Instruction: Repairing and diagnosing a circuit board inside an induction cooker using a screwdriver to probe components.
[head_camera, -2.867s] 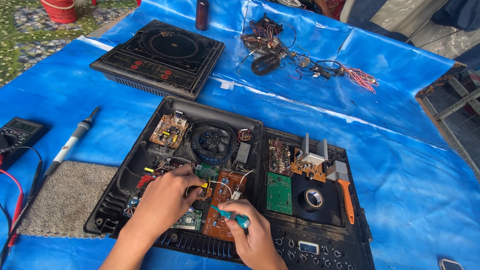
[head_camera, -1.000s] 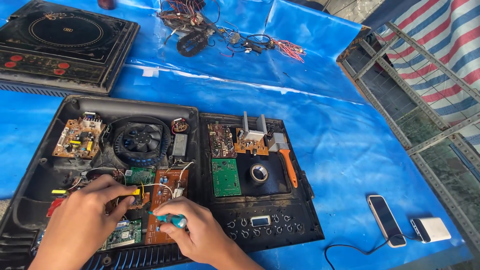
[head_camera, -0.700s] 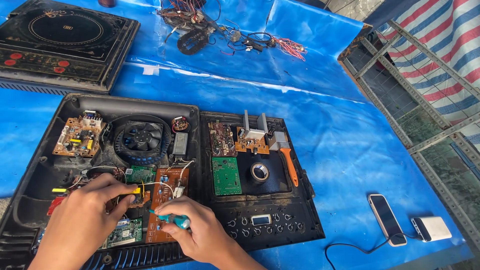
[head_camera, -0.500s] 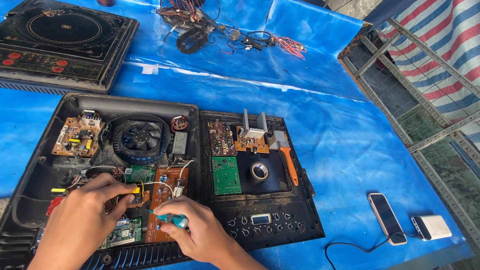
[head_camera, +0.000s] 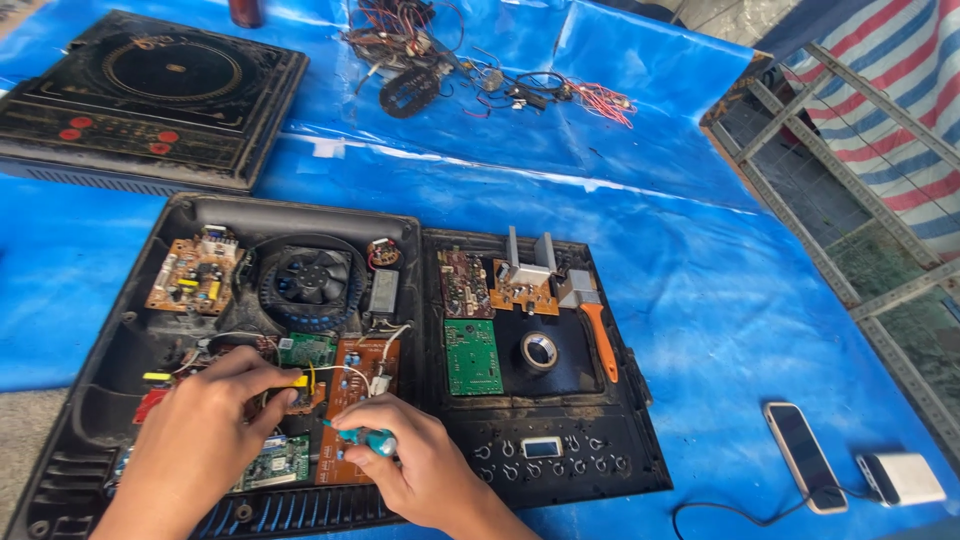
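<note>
Both forearms come in from the bottom edge, angled up & inward, so the hands sit close together, nearly touching.

Left hand (head_camera: 205, 430): palm down, back of hand to the camera, wrist about straight. Fingers curled fwd, thumb & index tip brought together in a pinch at the far right of the hand; other fingers tucked beside them.

Right hand (head_camera: 415, 470): knuckles up, wrist bent slightly left. Fingers wrapped in a closed grip, thumb pressed along the top, index bent over it. Grip points toward the left hand's fingertips.
</note>
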